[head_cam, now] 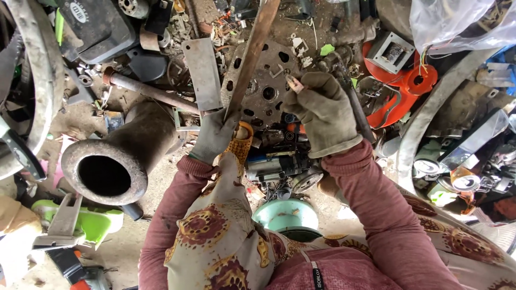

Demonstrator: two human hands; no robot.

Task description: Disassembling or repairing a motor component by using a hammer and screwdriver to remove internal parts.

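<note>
Two gloved hands worked mid-frame, the left hand gripping a rusty flat bar cut off at the top edge, the right hand clenched around a half-hidden rod, above scrap-littered dirt ground.

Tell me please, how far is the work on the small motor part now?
Done: nothing looks finished; the motor part sits whole among scrap. In hand: the left hand holds a long rusty bar down toward it, and the right hand grips a dark tool, probably a hammer. Left: opening the part, as far as I can judge.
</note>
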